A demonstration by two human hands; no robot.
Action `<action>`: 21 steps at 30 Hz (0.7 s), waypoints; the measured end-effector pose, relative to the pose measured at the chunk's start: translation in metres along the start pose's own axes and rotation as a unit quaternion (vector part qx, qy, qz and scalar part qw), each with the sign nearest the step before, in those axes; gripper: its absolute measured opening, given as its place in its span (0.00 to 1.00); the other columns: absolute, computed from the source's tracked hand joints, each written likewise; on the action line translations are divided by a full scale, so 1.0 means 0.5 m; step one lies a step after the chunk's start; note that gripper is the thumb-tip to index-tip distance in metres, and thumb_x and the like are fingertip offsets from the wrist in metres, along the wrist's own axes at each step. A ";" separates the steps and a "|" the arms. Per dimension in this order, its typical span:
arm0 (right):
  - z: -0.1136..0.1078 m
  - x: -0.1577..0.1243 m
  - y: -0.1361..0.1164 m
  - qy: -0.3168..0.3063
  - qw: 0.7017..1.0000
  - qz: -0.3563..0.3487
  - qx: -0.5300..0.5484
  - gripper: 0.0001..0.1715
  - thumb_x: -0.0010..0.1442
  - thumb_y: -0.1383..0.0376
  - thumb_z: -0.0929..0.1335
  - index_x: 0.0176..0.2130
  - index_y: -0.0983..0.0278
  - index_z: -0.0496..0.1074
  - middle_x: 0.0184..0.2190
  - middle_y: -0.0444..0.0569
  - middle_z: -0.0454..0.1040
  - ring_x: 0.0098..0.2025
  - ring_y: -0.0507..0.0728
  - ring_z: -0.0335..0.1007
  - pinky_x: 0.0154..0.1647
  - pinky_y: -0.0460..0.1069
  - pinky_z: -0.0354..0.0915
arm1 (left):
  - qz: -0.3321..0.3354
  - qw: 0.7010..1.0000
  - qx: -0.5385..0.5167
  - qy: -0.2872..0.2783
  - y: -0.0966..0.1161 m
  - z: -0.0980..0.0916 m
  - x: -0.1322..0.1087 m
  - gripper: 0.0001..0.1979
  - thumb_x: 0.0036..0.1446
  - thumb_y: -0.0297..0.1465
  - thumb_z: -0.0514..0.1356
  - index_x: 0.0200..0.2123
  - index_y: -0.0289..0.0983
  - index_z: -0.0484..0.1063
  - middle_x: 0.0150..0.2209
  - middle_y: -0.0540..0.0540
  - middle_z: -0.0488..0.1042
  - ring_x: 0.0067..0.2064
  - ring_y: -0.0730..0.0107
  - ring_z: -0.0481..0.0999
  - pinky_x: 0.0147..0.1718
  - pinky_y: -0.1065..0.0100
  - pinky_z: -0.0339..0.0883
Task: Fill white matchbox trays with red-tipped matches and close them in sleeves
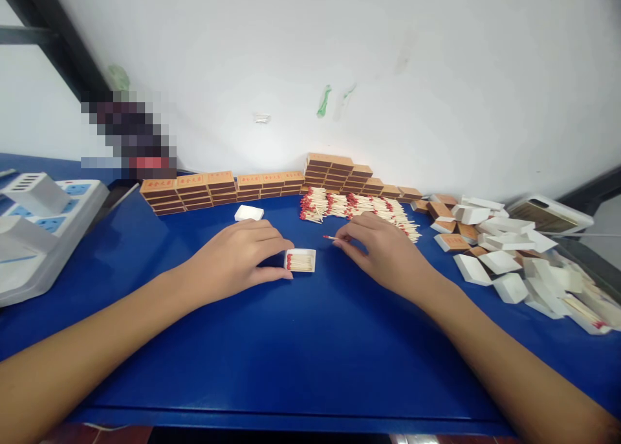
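My left hand [245, 259] grips the left end of a small white matchbox tray [313, 263] between thumb and fingers. Red-tipped matches [301, 263] lie inside it, heads toward my left hand. To the right, my right hand [376, 243] pinches a single match [330, 237] by its plain end, its red head pointing left toward the tray. Just beyond my right hand a wide pile of loose matches [359, 204] spreads over the blue table [291, 360]. A white tray piece [249, 213] sits behind my left hand.
Stacked brown matchboxes [187, 195] line the wall. White trays and box sleeves [504, 237] are heaped at the right, near a phone-like object [546, 212]. On the left stands a power strip [72, 217] with plugs in it. The table's front edge [291, 418] runs below my arms.
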State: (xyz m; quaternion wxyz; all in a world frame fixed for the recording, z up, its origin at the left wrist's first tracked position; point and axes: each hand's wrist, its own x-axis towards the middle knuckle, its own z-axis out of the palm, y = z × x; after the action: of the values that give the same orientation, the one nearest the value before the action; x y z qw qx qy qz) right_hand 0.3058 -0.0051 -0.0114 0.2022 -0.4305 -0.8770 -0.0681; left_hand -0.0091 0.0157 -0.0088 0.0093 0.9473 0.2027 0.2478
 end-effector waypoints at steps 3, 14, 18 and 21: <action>-0.001 0.000 0.000 -0.002 1.000 0.001 0.004 0.08 0.75 0.66 0.68 0.42 0.61 0.77 0.36 0.52 0.78 0.41 0.62 0.74 0.42 0.55 0.68 | -0.002 1.000 0.000 -0.003 0.000 0.001 0.000 0.17 0.71 0.42 0.68 0.53 0.36 0.81 0.46 0.42 0.85 0.45 0.59 0.84 0.46 0.59 0.75; 0.002 0.000 0.000 0.000 1.000 0.001 0.003 0.08 0.75 0.66 0.68 0.42 0.62 0.77 0.36 0.53 0.78 0.41 0.63 0.74 0.42 0.56 0.69 | 0.000 1.000 -0.002 0.002 -0.001 0.001 0.000 0.17 0.71 0.42 0.68 0.53 0.35 0.80 0.45 0.42 0.85 0.45 0.59 0.84 0.46 0.59 0.75; 0.001 -0.001 0.000 -0.006 1.000 0.003 0.006 0.08 0.75 0.66 0.68 0.42 0.62 0.78 0.36 0.53 0.78 0.41 0.63 0.73 0.42 0.56 0.69 | -0.002 1.000 0.001 -0.002 0.000 0.001 0.000 0.16 0.71 0.42 0.68 0.53 0.36 0.81 0.46 0.42 0.85 0.45 0.59 0.84 0.46 0.59 0.75; 0.000 -0.002 0.000 -0.003 1.000 0.002 0.013 0.08 0.75 0.66 0.68 0.43 0.63 0.78 0.37 0.53 0.78 0.41 0.63 0.73 0.42 0.57 0.69 | -0.006 1.000 -0.001 -0.006 0.000 0.001 0.000 0.17 0.70 0.41 0.68 0.53 0.36 0.81 0.46 0.42 0.85 0.45 0.58 0.84 0.46 0.59 0.75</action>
State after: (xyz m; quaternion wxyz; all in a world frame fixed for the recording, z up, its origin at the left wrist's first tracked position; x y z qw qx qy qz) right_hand 0.3063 -0.0057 -0.0117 0.2052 -0.4298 -0.8776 -0.0555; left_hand -0.0090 0.0156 -0.0092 0.0129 0.9475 0.2078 0.2426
